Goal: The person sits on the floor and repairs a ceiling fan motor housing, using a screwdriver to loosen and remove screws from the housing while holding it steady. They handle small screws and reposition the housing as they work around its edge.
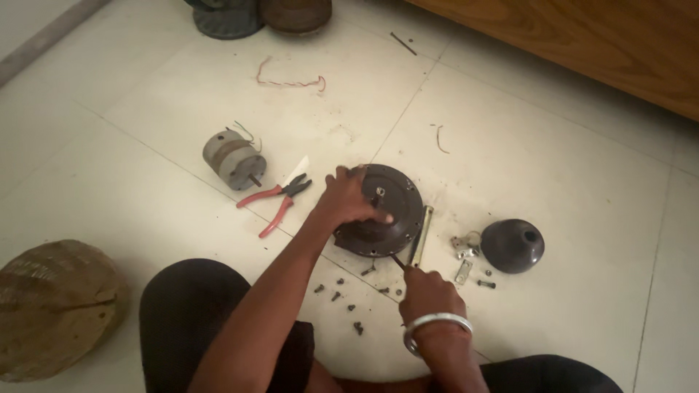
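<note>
Item logged: I see my left hand (348, 201), grip spread flat over the dark round metal motor housing (386, 211) on the white tiled floor (568, 182). My right hand (426, 287), grip clenched on a thin dark tool (400, 262), meets the housing's near edge. Loose dark screws (348, 295) lie between the grips; red-handled pliers (277, 200) lie left of the left grip.
</note>
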